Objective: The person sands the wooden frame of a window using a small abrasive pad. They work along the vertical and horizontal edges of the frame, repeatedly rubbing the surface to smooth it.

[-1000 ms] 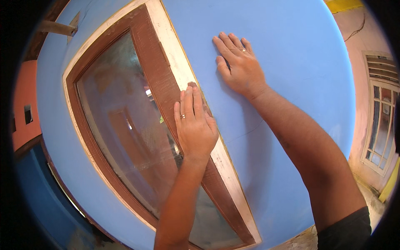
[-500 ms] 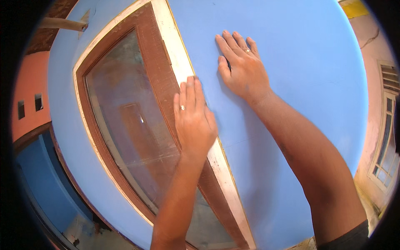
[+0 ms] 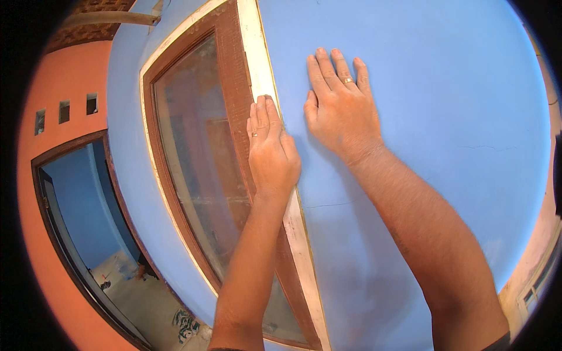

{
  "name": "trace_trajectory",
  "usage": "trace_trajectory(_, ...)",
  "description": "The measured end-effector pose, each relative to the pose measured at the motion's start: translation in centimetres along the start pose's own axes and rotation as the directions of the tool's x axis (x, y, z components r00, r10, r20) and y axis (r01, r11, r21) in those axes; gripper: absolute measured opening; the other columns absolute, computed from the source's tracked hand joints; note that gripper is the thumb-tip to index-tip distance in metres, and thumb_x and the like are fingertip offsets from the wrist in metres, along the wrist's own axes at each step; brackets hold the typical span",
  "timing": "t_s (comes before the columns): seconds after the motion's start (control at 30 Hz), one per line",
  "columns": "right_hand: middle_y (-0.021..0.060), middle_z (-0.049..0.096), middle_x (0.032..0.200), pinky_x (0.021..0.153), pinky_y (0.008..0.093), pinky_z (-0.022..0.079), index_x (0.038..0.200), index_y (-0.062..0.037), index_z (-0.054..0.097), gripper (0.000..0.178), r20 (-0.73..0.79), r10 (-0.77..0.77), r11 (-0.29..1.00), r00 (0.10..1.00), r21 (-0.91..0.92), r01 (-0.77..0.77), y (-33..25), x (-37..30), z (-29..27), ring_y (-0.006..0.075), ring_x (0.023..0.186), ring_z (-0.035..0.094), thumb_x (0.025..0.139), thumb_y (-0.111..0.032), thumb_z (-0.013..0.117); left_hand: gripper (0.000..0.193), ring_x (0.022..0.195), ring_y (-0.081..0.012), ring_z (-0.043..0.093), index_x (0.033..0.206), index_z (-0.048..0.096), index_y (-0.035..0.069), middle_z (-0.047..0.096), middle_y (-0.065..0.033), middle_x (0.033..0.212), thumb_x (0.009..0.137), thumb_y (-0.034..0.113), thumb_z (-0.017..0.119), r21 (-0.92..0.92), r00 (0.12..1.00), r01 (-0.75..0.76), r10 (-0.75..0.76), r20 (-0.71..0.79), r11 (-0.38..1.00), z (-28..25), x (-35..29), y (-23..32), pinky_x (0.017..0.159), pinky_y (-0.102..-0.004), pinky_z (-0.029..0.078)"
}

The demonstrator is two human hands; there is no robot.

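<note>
The fingers of your left hand [image 3: 273,158] are straight and drawn together, laid along the pale frame strip [image 3: 256,47]; a small dark edge [image 3: 267,96] shows at their tips, and whether the hand grips anything beneath cannot be told. Your right hand [image 3: 345,120], its fingers straight and slightly parted, thumb close in, lies flat on the blue wall [image 3: 427,88], holding nothing. The strip, just left of your right hand, borders the brown sash [image 3: 234,64] and glass pane [image 3: 190,117] on its left and meets the wall on its right. Its long axis runs up and down, the lower end slanting right, with your left fingers pointing up along it. Open wall extends right of your right hand, marked by a thin crack [image 3: 486,147]; far left, a doorway [image 3: 44,187] pierces the orange wall [image 3: 73,140].
</note>
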State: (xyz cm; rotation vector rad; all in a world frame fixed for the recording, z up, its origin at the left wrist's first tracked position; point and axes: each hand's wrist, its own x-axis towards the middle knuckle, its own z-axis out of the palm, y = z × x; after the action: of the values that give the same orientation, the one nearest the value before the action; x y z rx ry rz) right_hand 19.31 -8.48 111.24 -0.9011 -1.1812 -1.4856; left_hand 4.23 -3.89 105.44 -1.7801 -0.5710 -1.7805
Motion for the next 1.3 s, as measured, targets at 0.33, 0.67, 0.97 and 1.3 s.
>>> trace_trajectory(0.33,0.0178,0.060,0.158,0.130,0.0593,0.030,0.148,0.0008,0.061,0.051,0.001,-0.018,1.000,1.000,0.008,0.018,-0.3,0.4,-0.4,0.0332,0.152,0.051,0.100,-0.018,0.059,0.064,0.158,-0.0505,0.038,0.158,0.048,-0.010,0.046,-0.0271,0.167,0.095,-0.003,0.047,0.043,0.991,-0.095,0.091,0.096,0.995,-1.4,-5.8,-0.5,0.129,-0.0567,0.034)
trace_trajectory(0.67,0.0136,0.067,0.151,0.128,0.0602,0.033,0.145,-0.0031,0.067,0.048,-0.065,-0.013,0.997,0.998,0.074,0.018,-0.4,0.1,0.0,0.0332,0.147,0.057,0.099,-0.014,0.058,0.064,0.158,-0.0530,0.037,0.156,0.048,-0.014,0.044,-0.0324,0.167,0.093,-0.007,0.047,-0.005,0.993,-0.079,0.079,0.093,0.997,-1.4,-9.8,0.4,0.129,-0.0543,0.036)
trace_trajectory(0.97,0.0124,0.062,0.158,0.130,0.0584,0.030,0.147,-0.0035,0.064,0.050,-0.015,-0.021,0.998,1.000,-0.060,0.020,-0.2,-0.5,0.8,0.0301,0.152,0.051,0.102,-0.022,0.055,0.057,0.151,-0.0493,0.047,0.149,0.054,-0.016,0.050,-0.0296,0.163,0.094,-0.002,0.049,0.185,0.980,-0.201,0.198,0.034,0.962,-0.1,-0.7,-0.7,0.127,-0.0543,0.038)
trace_trajectory(1.3,0.0140,0.064,0.155,0.129,0.0587,0.031,0.146,-0.0028,0.064,0.050,-0.044,-0.032,0.998,0.998,-0.054,0.030,-0.7,-0.3,0.5,0.0331,0.149,0.054,0.099,-0.019,0.058,0.057,0.151,-0.0529,0.046,0.147,0.056,-0.015,0.052,-0.0297,0.162,0.091,-0.003,0.055,0.097,0.983,-0.179,0.175,0.052,0.979,-1.7,-8.2,-0.8,0.125,-0.0536,0.041)
